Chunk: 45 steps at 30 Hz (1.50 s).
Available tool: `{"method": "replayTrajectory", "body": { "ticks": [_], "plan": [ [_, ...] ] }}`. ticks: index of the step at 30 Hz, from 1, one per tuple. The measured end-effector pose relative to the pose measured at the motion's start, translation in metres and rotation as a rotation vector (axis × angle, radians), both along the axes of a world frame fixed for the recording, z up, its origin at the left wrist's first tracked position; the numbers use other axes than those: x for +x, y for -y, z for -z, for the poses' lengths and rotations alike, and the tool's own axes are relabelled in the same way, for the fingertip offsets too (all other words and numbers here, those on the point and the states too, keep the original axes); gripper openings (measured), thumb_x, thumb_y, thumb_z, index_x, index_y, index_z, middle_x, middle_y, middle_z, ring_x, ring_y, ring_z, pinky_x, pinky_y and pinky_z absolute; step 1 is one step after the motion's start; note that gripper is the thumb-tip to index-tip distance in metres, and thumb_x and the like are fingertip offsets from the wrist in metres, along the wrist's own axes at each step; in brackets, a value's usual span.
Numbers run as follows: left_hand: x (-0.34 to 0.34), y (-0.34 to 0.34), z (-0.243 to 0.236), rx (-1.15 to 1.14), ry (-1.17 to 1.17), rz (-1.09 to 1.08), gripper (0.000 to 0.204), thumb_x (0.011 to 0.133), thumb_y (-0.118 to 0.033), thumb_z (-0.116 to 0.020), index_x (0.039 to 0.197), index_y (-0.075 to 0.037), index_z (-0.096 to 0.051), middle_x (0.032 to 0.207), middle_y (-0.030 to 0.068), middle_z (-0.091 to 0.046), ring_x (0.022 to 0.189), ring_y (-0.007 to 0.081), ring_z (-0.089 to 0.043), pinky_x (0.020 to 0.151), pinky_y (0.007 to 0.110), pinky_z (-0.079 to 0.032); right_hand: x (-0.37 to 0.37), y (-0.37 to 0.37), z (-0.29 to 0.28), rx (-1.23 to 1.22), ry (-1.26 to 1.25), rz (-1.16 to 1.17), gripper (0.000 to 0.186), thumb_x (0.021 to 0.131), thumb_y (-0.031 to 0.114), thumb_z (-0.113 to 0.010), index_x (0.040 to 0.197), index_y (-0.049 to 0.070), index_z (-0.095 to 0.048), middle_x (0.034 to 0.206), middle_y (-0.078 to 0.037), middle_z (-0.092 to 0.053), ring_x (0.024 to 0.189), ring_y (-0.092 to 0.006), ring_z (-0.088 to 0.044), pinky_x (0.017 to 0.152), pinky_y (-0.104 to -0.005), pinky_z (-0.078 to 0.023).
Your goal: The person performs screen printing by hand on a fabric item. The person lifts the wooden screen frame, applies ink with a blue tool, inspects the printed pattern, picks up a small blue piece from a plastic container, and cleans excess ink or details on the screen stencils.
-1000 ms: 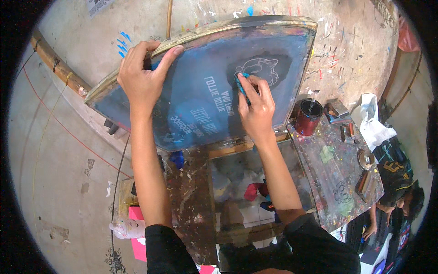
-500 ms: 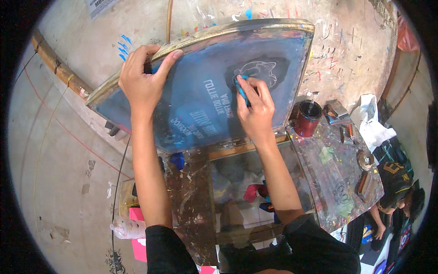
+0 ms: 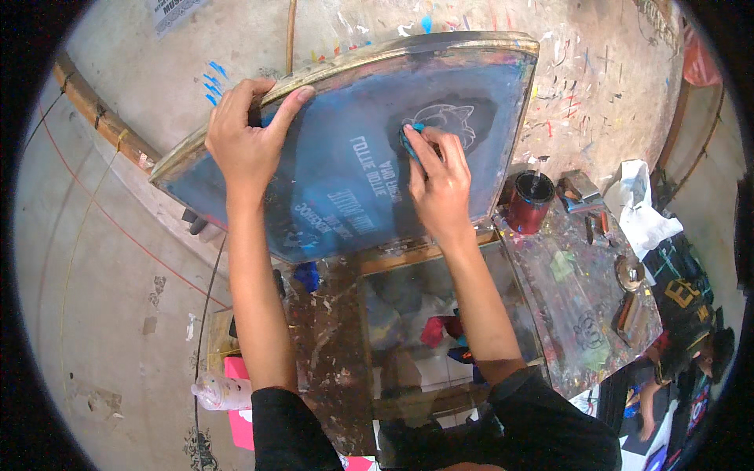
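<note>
A blue-coated printing screen in a worn frame (image 3: 487, 94) stands tilted across the upper middle, with pale lettering and a line-drawn animal head inside a dark patch. My left hand (image 3: 243, 141) grips its top edge, thumb over the front. My right hand (image 3: 436, 180) is closed on a small teal rag (image 3: 408, 141), which it presses on the screen at the drawing's left side. Below the screen lies a glass panel in a wooden frame (image 3: 377, 263), with red and dark scraps visible beneath it.
At right, a paint-stained board (image 3: 569, 298) carries a red tin (image 3: 528, 206), metal pieces and a tape roll (image 3: 628, 275), beside white cloth (image 3: 640, 212). Another person (image 3: 679, 330) is at the lower right. A plastic bottle (image 3: 216, 392) is at lower left; a paint-marked wall (image 3: 597, 110) stands behind.
The screen's top edge and my left hand sit slightly lower in view than a second ago. My right hand's fingers with the rag shift slightly over the drawing. The other person's hand has moved downward.
</note>
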<state>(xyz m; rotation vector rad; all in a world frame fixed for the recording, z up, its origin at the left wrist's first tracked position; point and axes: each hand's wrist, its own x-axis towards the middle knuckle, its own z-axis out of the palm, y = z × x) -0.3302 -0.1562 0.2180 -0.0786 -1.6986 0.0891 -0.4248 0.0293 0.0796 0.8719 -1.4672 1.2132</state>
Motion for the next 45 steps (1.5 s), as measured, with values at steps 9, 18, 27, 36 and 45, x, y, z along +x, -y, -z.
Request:
{"method": "replayTrajectory", "body": {
  "ticks": [9,18,27,36,45],
  "plan": [
    [-0.001,0.0,0.0,0.002,-0.009,0.011,0.039,0.071,-0.041,-0.088,0.083,-0.009,-0.07,0.08,0.0034,-0.069,0.072,0.022,-0.062,0.067,0.035,-0.049,-0.002,-0.005,0.004,0.022,-0.009,0.007,0.048,0.071,-0.009,-0.069,0.118,0.001,-0.067,0.107,-0.014,-0.061,0.093,-0.03,-0.06,0.08,-0.04,-0.054],
    [0.003,-0.004,0.0,0.054,0.05,-0.008,0.04,0.074,-0.041,-0.087,0.088,-0.008,-0.071,0.086,0.006,-0.071,0.079,0.0237,-0.065,0.072,0.035,-0.05,-0.005,-0.005,0.002,0.036,-0.014,-0.001,0.049,0.07,-0.008,-0.07,0.118,0.001,-0.067,0.104,-0.013,-0.061,0.093,-0.0299,-0.06,0.081,-0.0399,-0.053],
    [0.003,-0.003,0.0,0.083,0.093,-0.021,0.042,0.076,-0.042,-0.085,0.094,-0.007,-0.072,0.091,0.0079,-0.073,0.083,0.0252,-0.067,0.076,0.036,-0.05,-0.004,-0.005,0.0,0.05,-0.021,0.024,0.048,0.07,-0.008,-0.07,0.118,0.0,-0.067,0.104,-0.013,-0.06,0.092,-0.0301,-0.06,0.081,-0.0403,-0.053],
    [0.004,-0.004,-0.001,0.106,0.108,-0.037,0.041,0.076,-0.042,-0.085,0.093,-0.007,-0.072,0.091,0.008,-0.073,0.083,0.025,-0.067,0.077,0.036,-0.051,-0.005,-0.002,-0.005,0.014,-0.036,0.014,0.051,0.069,-0.008,-0.072,0.119,0.0,-0.067,0.105,-0.013,-0.06,0.092,-0.0299,-0.06,0.081,-0.04,-0.053],
    [0.001,0.001,0.0,0.057,0.057,0.002,0.038,0.074,-0.039,-0.087,0.088,-0.007,-0.071,0.086,0.0065,-0.071,0.079,0.0237,-0.066,0.072,0.035,-0.05,-0.002,-0.003,-0.001,-0.004,-0.016,-0.015,0.05,0.069,-0.008,-0.072,0.118,0.001,-0.068,0.105,-0.013,-0.062,0.091,-0.0297,-0.06,0.08,-0.0401,-0.053]
  ]
}}
